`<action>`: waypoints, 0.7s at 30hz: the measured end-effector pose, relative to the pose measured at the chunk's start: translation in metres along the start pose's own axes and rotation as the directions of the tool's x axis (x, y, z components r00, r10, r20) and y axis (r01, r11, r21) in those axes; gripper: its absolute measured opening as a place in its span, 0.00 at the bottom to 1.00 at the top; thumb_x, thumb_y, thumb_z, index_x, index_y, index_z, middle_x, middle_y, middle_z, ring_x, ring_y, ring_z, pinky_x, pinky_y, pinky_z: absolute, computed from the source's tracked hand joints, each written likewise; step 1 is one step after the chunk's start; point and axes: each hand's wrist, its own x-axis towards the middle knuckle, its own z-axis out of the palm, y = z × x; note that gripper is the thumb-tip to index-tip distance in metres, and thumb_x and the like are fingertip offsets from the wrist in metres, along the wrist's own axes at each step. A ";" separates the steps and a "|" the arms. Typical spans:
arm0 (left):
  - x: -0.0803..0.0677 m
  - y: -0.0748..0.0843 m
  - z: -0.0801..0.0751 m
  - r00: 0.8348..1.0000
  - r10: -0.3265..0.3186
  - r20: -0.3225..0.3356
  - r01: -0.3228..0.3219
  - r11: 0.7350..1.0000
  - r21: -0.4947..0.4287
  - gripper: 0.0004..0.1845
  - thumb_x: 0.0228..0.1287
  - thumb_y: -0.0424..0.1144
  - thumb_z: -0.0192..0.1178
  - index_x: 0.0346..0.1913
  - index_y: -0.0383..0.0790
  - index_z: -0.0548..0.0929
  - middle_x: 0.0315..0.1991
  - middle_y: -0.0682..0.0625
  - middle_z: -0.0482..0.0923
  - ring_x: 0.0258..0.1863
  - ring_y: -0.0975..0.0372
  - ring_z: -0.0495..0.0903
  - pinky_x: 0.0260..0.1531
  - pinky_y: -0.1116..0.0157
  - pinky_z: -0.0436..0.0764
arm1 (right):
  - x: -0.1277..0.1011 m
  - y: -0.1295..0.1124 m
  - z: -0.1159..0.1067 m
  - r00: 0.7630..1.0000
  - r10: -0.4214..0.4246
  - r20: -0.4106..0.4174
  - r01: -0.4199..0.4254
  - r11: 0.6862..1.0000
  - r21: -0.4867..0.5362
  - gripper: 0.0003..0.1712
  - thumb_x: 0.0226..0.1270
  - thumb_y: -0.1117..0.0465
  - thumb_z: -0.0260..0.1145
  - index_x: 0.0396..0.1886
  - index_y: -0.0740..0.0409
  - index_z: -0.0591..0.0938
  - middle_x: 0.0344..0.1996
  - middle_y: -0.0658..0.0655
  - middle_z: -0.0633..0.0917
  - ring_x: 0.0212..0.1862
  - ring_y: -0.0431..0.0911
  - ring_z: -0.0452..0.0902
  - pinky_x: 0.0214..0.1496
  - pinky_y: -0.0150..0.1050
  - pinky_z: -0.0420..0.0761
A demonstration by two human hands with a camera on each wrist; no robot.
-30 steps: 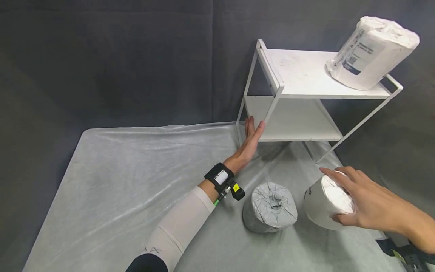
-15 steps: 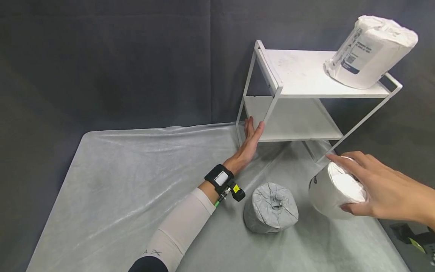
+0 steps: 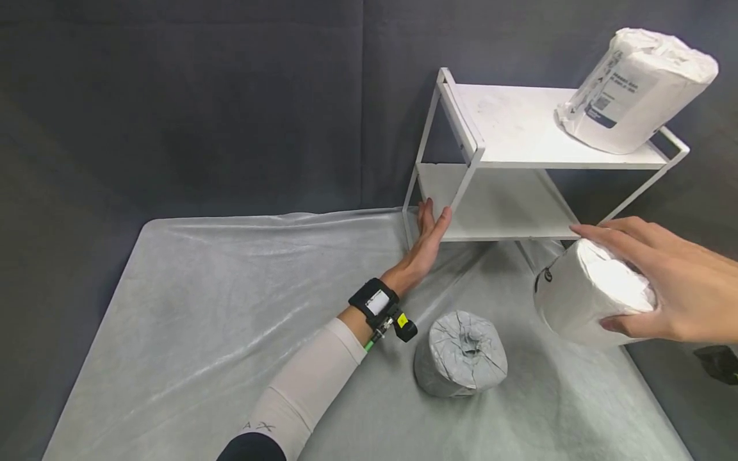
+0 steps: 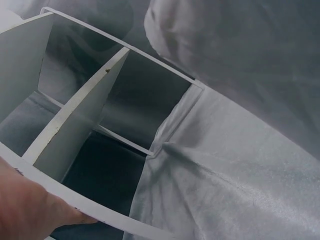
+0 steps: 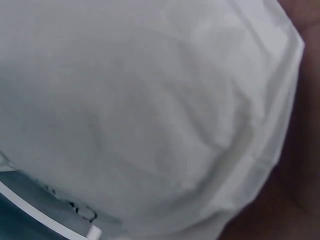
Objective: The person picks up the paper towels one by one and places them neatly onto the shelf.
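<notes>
White plastic wraps the roll (image 3: 582, 301) that the right hand (image 3: 669, 282) carries clear of the worktop (image 3: 190, 320), its grip curled round the end, just before the rack (image 3: 507, 160); the left hand (image 3: 423, 240), fingers straight, braces the rack's front leg.

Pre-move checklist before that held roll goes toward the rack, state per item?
1. Right hand grips the white roll firmly: ok.
2. Roll lifted off the cloth: ok.
3. Left hand steadies the rack at its front post: ok.
4. Lower shelf free: ok.
5. Top shelf has room beside the wrapped roll: ok.
6. Gray roll clear of the path: cannot tell.
</notes>
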 end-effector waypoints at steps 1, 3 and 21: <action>0.000 0.000 0.000 1.000 0.002 -0.001 -0.002 1.000 -0.002 0.51 0.75 0.74 0.34 0.87 0.52 0.28 0.85 0.54 0.13 0.83 0.59 0.18 0.83 0.46 0.36 | 0.002 0.001 -0.004 1.000 -0.006 -0.020 0.006 1.000 0.001 0.80 0.22 0.42 0.93 0.83 0.48 0.65 0.60 0.58 0.77 0.54 0.52 0.75 0.41 0.49 0.81; 0.000 0.000 0.000 1.000 0.003 -0.005 -0.003 1.000 -0.001 0.52 0.75 0.75 0.34 0.87 0.51 0.28 0.85 0.53 0.13 0.84 0.58 0.19 0.83 0.46 0.37 | 0.006 0.003 -0.012 0.999 -0.012 -0.051 0.012 1.000 0.003 0.80 0.18 0.44 0.93 0.82 0.49 0.67 0.59 0.58 0.78 0.52 0.51 0.75 0.36 0.44 0.77; 0.000 -0.001 -0.001 1.000 0.006 -0.008 -0.006 1.000 0.017 0.52 0.74 0.76 0.33 0.87 0.53 0.28 0.85 0.54 0.14 0.84 0.58 0.19 0.82 0.45 0.36 | 0.030 0.038 -0.055 0.983 0.069 -0.170 -0.042 0.987 0.154 0.86 0.02 0.58 0.93 0.81 0.48 0.70 0.56 0.64 0.80 0.52 0.33 0.68 0.39 0.25 0.69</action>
